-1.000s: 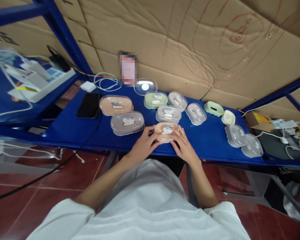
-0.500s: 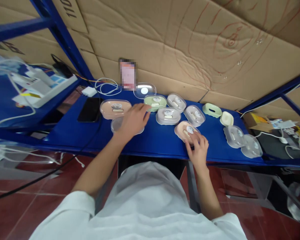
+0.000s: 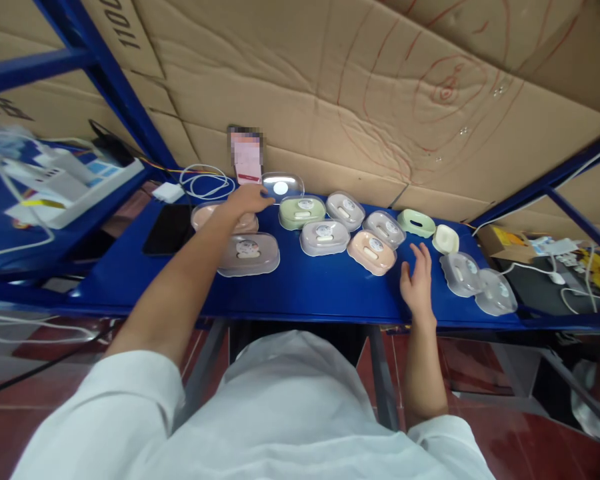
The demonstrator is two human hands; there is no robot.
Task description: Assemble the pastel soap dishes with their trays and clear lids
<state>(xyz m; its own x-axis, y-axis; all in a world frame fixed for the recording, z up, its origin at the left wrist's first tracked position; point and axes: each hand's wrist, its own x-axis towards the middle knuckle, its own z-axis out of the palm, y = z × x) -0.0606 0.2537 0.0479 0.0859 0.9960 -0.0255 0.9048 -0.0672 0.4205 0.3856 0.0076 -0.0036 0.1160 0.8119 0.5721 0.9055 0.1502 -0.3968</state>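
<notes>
Left hand at the clear lid on the far edge of the surface

The left hand stretches to the far edge, its fingertips touching the clear lid; whether they have closed on it I cannot tell. The right hand rests open and empty near the front edge, just beside the peach lidded box. Most boxes already look lidded; the green base and cream base toward the right end stand uncovered, so lidding seems partly done.
</notes>
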